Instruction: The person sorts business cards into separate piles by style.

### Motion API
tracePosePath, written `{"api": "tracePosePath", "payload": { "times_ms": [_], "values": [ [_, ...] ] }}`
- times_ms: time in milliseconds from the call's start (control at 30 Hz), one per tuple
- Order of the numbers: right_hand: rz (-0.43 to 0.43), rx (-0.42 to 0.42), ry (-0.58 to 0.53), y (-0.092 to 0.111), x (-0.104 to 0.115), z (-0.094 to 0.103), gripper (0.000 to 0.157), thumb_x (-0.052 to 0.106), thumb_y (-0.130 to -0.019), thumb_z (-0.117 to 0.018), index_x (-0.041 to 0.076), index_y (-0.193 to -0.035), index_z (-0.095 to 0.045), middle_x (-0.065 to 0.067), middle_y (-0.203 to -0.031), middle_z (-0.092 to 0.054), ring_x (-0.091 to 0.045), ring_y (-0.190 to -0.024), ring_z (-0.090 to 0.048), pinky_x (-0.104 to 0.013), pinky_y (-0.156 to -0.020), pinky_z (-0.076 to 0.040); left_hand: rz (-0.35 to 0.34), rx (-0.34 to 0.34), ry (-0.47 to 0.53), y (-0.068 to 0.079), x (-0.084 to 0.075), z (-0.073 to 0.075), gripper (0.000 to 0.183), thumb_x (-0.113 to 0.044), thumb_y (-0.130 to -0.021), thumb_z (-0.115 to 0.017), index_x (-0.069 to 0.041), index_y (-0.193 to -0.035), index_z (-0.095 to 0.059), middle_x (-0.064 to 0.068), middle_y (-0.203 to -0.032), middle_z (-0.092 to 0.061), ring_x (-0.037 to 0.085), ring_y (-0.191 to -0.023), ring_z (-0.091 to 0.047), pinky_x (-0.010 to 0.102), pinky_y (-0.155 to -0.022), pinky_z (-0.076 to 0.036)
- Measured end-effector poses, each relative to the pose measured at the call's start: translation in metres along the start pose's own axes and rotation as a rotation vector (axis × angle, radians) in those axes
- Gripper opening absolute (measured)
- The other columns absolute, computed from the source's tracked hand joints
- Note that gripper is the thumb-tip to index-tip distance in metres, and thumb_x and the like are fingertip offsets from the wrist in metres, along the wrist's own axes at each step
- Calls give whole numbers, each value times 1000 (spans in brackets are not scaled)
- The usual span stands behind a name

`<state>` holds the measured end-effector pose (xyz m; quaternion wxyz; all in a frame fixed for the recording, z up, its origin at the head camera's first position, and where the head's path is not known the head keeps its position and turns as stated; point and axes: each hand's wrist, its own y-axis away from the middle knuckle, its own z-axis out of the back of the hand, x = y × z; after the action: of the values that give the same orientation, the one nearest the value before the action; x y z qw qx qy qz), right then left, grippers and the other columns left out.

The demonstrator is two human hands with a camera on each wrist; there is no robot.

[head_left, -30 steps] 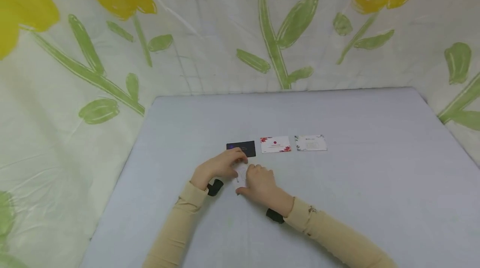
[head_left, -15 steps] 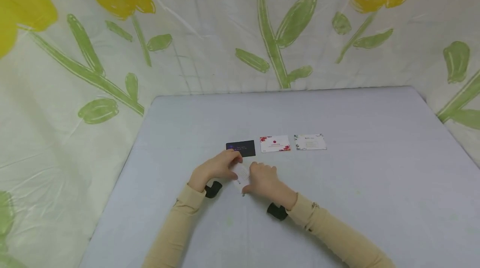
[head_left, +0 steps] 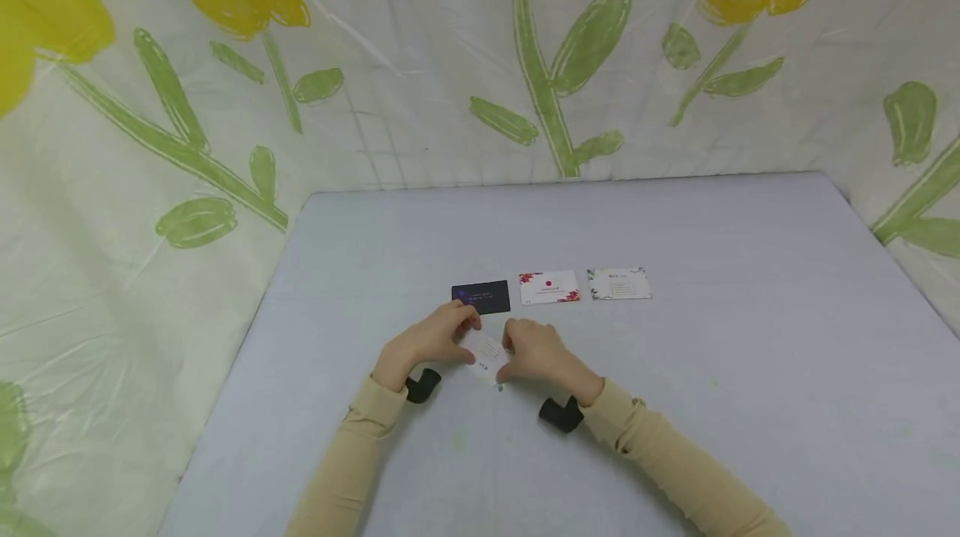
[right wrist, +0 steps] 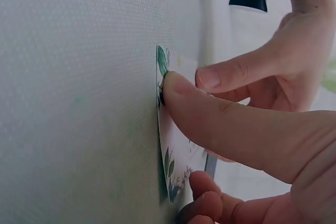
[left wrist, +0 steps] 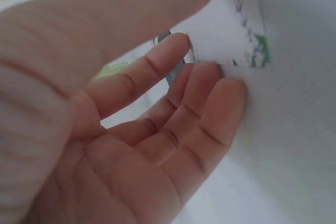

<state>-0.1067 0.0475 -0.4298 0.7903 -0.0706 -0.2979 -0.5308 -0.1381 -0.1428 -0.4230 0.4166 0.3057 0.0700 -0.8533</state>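
Observation:
Below a row of cards, a white business card point(head_left: 486, 351) printed with green leaves lies tilted between both hands. My left hand point(head_left: 433, 338) holds its left side, thumb on the near edge and fingers toward the far corner. On the other side my right hand point(head_left: 542, 352) grips it between thumb and fingers. The right wrist view has the right thumb pressing on the leafy end of the card point(right wrist: 167, 129), with fingertips at another edge. In the left wrist view, fingertips are right at the edge of the card point(left wrist: 220, 30).
A black card point(head_left: 487, 297), a white card with red flowers point(head_left: 550, 288) and a white card with leafy corners point(head_left: 620, 284) lie in a row on the pale table point(head_left: 720, 404). A flower-patterned curtain point(head_left: 450, 128) hangs behind the table.
The right hand has shifted right and slightly up. The card has turned, its near end swinging right, and more of its face shows. The left hand has drawn slightly left, uncovering more of the black card.

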Motion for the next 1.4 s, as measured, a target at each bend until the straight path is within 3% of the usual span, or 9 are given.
{"api": "tracePosePath", "payload": {
  "times_ms": [167, 367, 467, 667, 800, 1000, 1167, 1400],
  "values": [
    [24, -11, -44, 0, -4, 2, 40, 19, -64, -85, 8, -83, -51, 0, -73, -46, -16, -67, -42, -29, -61, -31, -14, -25, 8, -1, 4, -2, 40, -8, -66, -83, -3, -92, -53, 7, -90, -47, 20, -86, -46, 32, -79, -42],
    [29, -66, -144, 5, -10, 4, 38, 9, -66, -82, 8, -86, -51, -1, -74, -48, -16, -67, -43, -29, -63, -34, -59, -60, 128, -5, 7, -6, 39, -4, -70, -79, 0, -95, -50, 11, -80, -52, 19, -70, -46, 24, -61, -40],
    [42, -94, -213, 7, -17, 7, 35, 3, -68, -79, 6, -90, -52, -2, -79, -50, -16, -73, -45, -29, -66, -38, -50, -84, 176, -8, 8, -8, 33, -3, -75, -75, -1, -98, -51, 9, -80, -53, 17, -70, -48, 23, -61, -42],
    [78, -173, -336, 9, -41, 16, 28, -6, -71, -71, 4, -92, -55, -5, -85, -56, -16, -75, -50, -28, -67, -44, -111, -202, 243, -16, 4, -15, 19, 3, -82, -66, 0, -97, -55, 10, -90, -59, 16, -78, -56, 25, -69, -49],
    [69, -248, -389, 12, -59, 28, 21, -4, -75, -70, 0, -92, -58, -8, -85, -60, -17, -73, -55, -27, -65, -46, -134, -305, 334, -28, -1, -22, 16, 6, -83, -64, 3, -97, -56, 14, -93, -60, 19, -79, -58, 27, -71, -50],
    [-26, -310, -530, 14, -91, 54, 19, 5, -81, -69, -3, -97, -61, -11, -85, -61, -15, -72, -57, -26, -63, -49, -107, -438, 431, -58, -21, -31, 18, 5, -82, -65, 3, -99, -58, 14, -91, -62, 21, -76, -61, 27, -67, -51],
    [-74, -394, -674, 19, -121, 77, 24, 4, -85, -65, -11, -101, -56, -17, -89, -62, -7, -70, -60, -24, -63, -52, -85, -519, 424, -97, -46, -35, 24, 2, -83, -65, 7, -105, -58, 17, -93, -61, 22, -80, -61, 22, -69, -50],
    [-191, -473, -659, 26, -149, 103, 35, 11, -87, -65, -13, -109, -53, -20, -96, -58, -3, -71, -58, -20, -66, -52, -40, -529, 391, -143, -76, -41, 19, 1, -85, -64, 7, -103, -61, 13, -89, -60, 19, -79, -58, 17, -67, -47]
  ]
}}
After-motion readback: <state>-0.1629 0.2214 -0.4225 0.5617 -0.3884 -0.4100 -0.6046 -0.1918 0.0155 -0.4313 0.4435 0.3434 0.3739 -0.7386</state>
